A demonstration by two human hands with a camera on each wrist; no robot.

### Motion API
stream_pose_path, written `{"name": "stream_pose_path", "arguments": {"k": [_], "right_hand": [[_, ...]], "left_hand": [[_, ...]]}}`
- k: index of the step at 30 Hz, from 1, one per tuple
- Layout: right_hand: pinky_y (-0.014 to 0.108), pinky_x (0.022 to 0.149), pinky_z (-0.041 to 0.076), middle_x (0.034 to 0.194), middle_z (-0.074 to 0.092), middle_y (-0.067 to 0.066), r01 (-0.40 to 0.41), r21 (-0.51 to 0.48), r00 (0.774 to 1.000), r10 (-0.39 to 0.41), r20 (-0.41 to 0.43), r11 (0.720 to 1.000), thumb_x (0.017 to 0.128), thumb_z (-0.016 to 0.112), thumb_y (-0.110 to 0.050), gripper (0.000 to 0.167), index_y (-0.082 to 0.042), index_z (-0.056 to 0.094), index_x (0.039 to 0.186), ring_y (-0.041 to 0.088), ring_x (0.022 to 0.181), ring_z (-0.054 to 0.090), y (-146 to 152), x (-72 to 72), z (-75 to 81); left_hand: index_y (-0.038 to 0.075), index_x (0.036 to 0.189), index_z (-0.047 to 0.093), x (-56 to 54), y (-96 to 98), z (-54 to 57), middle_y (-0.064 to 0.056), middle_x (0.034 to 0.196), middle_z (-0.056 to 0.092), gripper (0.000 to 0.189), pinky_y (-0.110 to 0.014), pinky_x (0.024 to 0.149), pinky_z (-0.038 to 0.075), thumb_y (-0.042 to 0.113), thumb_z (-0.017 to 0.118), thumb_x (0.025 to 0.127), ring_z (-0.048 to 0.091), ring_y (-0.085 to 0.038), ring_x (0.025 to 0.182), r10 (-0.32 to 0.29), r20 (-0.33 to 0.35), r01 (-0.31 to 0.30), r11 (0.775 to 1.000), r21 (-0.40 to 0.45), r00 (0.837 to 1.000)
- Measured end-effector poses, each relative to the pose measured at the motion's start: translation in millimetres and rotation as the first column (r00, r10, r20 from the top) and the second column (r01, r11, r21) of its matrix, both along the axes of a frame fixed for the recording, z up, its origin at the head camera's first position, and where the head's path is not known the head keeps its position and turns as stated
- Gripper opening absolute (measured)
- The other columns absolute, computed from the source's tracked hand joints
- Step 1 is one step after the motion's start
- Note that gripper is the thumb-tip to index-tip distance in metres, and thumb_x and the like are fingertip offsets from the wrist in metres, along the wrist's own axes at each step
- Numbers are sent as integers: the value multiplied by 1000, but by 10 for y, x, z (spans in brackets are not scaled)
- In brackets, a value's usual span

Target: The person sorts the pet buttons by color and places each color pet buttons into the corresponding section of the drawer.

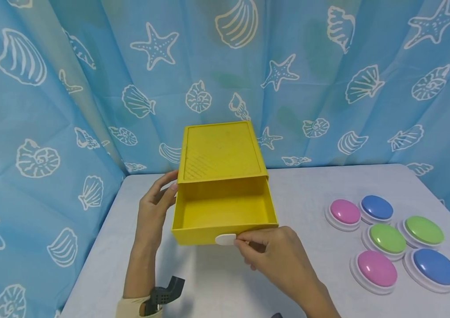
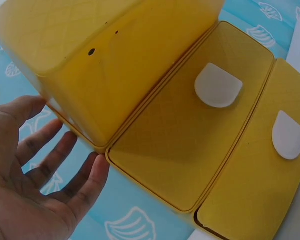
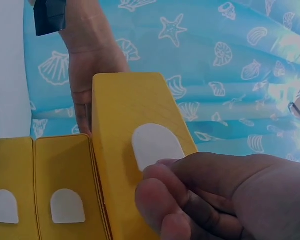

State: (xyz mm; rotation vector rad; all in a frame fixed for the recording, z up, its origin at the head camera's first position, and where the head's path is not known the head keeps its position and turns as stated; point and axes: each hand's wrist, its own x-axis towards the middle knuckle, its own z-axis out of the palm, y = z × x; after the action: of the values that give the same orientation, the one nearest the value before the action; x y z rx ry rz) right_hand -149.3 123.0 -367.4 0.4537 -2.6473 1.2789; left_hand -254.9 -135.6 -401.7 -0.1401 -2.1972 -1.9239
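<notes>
A yellow drawer unit stands on the white table, its top drawer pulled out with nothing visible inside. My right hand pinches the white handle on that drawer's front between thumb and fingers; the right wrist view shows the same handle at the fingertips. My left hand rests along the unit's left side. In the left wrist view its fingers are spread and touch the unit's edge. Lower drawers are closed, each with a white handle.
At the table's right are several round push lights or buttons with white bases, including a pink one, a blue one and a green one. A blue curtain with white shell patterns hangs behind the table and at its left.
</notes>
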Motion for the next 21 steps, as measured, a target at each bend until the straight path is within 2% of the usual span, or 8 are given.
{"name": "stream_pose_path", "arguments": {"k": [6, 14, 21], "right_hand": [[20, 53, 50, 56, 52, -26, -17, 33, 1000, 17, 1, 999, 89, 78, -23, 5, -25, 79, 84, -5, 50, 53, -2, 25, 20], [18, 52, 49, 56, 51, -27, -34, 65, 998, 37, -46, 997, 89, 78, -22, 11, -27, 76, 80, -9, 51, 51, -7, 52, 26], [18, 58, 52, 59, 52, -26, -32, 95, 999, 31, 18, 995, 90, 77, -25, 6, -28, 78, 85, -6, 54, 53, 7, 78, 58]], "left_hand": [[30, 139, 59, -2, 1, -22, 13, 141, 55, 50, -45, 105, 45, 51, 65, 94, 56, -14, 123, 17, 0, -17, 1000, -3, 1000], [32, 138, 59, 0, 10, -22, 14, 141, 55, 52, -45, 105, 46, 55, 65, 92, 57, -12, 122, 35, 2, -35, 999, -17, 999], [32, 138, 59, -10, 14, -23, 15, 141, 54, 52, -43, 104, 46, 55, 65, 92, 57, -12, 122, 32, -1, -32, 999, -13, 999]]}}
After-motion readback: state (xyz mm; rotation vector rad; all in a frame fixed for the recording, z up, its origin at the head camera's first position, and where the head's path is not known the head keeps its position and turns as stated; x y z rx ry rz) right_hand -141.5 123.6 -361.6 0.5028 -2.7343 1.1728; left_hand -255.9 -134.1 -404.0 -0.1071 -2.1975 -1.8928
